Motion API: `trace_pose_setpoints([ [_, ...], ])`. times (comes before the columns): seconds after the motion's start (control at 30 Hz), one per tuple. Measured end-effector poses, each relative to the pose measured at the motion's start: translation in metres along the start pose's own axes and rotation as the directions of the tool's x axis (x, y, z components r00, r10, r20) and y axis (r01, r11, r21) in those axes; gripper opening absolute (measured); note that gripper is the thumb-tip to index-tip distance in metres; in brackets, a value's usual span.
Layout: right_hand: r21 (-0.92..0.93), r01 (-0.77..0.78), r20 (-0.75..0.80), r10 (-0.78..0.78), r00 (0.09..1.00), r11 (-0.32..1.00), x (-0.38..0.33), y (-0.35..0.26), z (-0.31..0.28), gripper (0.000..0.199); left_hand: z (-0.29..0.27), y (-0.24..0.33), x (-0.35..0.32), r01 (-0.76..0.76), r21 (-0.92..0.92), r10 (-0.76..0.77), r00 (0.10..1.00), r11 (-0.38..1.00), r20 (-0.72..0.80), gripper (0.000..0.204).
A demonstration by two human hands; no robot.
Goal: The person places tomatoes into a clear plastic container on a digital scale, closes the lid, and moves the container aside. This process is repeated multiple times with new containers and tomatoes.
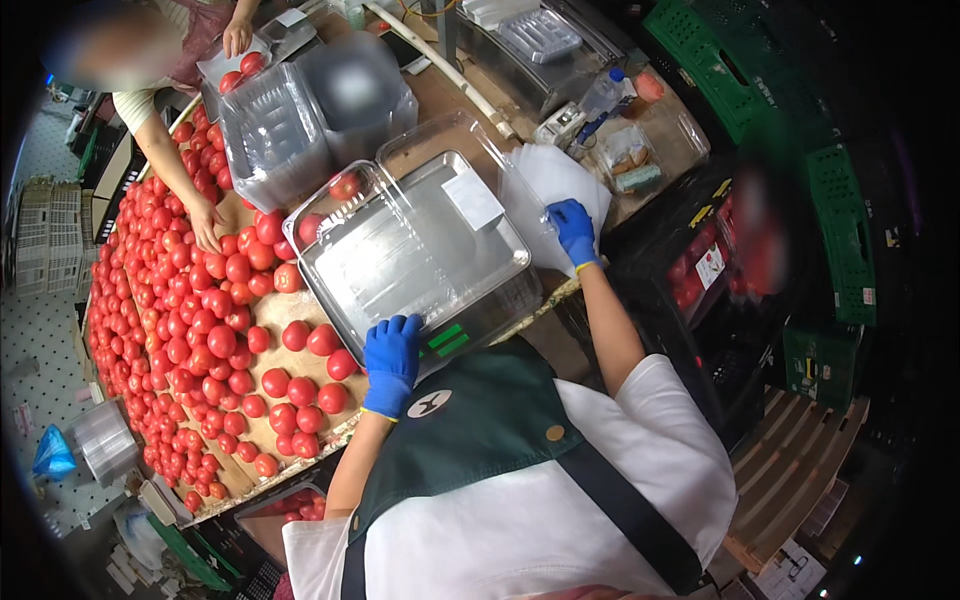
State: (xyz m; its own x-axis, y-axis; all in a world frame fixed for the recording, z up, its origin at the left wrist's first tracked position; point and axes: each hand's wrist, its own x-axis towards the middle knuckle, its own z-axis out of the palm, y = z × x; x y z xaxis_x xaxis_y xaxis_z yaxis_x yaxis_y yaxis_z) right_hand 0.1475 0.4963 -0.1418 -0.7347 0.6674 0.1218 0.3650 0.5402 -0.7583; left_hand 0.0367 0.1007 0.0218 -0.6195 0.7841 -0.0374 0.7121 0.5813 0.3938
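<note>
My left hand (391, 368), in a blue glove, rests at the near left edge of a metal weighing tray (385, 270), its fingers stretched out over the rim. A clear plastic container (437, 135) lies open across the tray, and a white pad (472, 199) sits at its right side. My right hand (573, 235), gloved in blue too, is at the container's right edge, over a stack of white sheets (560, 180). Its fingers are bent together; what they grip is hidden. Red tomatoes (222, 341) spread over the table left of my left hand.
Stacked clear containers (270, 125) stand behind the tray. Across the table a co-worker's hand (205, 225) reaches into the tomatoes; the other hand (237, 38) is by a packed container. To my right are a black crate (690, 280), green crates (840, 235) and a wooden pallet (795, 470).
</note>
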Motion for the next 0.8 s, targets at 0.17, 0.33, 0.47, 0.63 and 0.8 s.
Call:
trace_pose_setpoints([
  [0.17, 0.548, -0.119, -0.070, 0.187, 0.980, 0.828, 0.026, 0.029, -0.054, 0.023, -0.048, 0.027, 0.001, -0.055, -0.072, 0.046, 0.992, 0.996, -0.120, 0.039],
  [0.33, 0.782, -0.107, 0.271, -0.180, 0.946, 0.613, 0.053, -0.171, -0.136, 0.032, -0.100, 0.001, -0.030, 0.185, -0.882, -0.470, 0.882, 0.433, -0.046, 0.042],
  [0.47, 0.503, 0.173, 0.529, -0.460, 0.713, 0.847, 0.027, -0.337, -0.063, 0.017, -0.153, -0.033, -0.050, 0.453, -0.664, -0.665, 0.741, 0.595, -0.089, 0.033],
  [0.63, -0.083, 0.674, 0.563, -0.523, 0.640, 0.734, -0.007, -0.317, 0.102, 0.044, -0.124, -0.104, -0.097, 0.315, -0.142, -0.331, 0.700, 0.938, -0.633, 0.030],
  [0.8, -0.267, 0.765, 0.729, -0.397, 0.558, 0.586, -0.027, -0.301, 0.138, 0.082, -0.101, -0.159, -0.193, 0.618, -0.180, -0.584, 0.549, 0.766, -0.598, 0.033],
])
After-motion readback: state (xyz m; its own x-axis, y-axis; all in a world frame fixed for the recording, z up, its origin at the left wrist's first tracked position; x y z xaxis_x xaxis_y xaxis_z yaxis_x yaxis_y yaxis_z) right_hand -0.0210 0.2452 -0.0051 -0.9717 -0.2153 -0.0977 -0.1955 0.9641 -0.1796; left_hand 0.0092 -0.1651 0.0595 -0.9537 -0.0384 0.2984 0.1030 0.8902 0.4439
